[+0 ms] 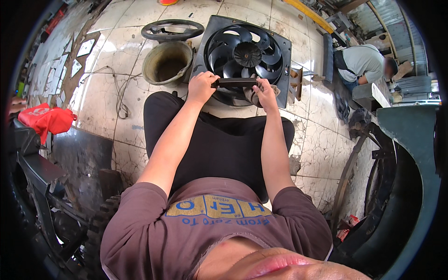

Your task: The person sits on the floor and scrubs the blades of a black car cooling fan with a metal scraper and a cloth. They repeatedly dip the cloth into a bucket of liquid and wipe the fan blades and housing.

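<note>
A short, dark, flat bar-like piece (237, 82) is stretched level between my two hands; its exact kind I cannot make out. My left hand (202, 87) is closed on its left end, and my right hand (266, 95) pinches the right end. A crumpled grey-brown rag (252, 96) hangs by my right hand, seemingly held in the same fingers. Just beyond the bar lies a black radiator fan (246, 54) in a square shroud (205, 51), flat on the tiled floor. The bar and rag hide part of the shroud's near edge.
Left of the shroud stands a dirty bucket (168, 63), with a black steering wheel (172, 31) behind it. A thin wire (122, 95) lies on the tiles. A person (361, 63) bends down at right. Dark metal parts flank me, with a red bag (45, 120) at left.
</note>
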The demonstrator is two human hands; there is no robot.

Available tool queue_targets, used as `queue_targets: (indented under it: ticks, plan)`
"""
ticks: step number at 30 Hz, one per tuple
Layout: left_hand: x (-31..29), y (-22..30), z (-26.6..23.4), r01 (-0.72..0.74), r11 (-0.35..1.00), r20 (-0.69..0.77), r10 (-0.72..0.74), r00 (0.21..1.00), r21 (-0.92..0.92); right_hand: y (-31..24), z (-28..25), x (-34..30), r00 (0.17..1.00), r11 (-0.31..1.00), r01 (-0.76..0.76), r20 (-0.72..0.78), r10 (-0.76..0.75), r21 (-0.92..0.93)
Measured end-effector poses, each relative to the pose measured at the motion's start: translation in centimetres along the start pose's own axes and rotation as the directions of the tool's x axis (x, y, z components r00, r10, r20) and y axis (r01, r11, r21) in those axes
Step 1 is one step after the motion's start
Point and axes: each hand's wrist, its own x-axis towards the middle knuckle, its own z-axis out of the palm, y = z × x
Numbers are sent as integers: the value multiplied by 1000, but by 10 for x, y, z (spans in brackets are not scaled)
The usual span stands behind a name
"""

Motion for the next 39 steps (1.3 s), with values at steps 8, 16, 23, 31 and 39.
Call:
queue_targets:
  ticks: [8,16,23,31,39]
  plan:
    - [3,0,0,30,1000,49,-31,998,3,6,5,1,998,998,46,-35,-48,-52]
    - [7,15,0,124,987,79,-116,990,-105,20,7,2,912,850,-63,-316,261,523]
    - [4,8,2,55,998,16,-55,998,16,-5,0,0,862,990,99,-488,-134,-98]
    - [5,14,6,167,982,151,-179,972,88,-18,32,9,854,939,165,-432,-289,-300]
    - [12,36,-9,64,997,239,-51,970,-49,-11,22,5,823,972,53,-541,-173,-229]
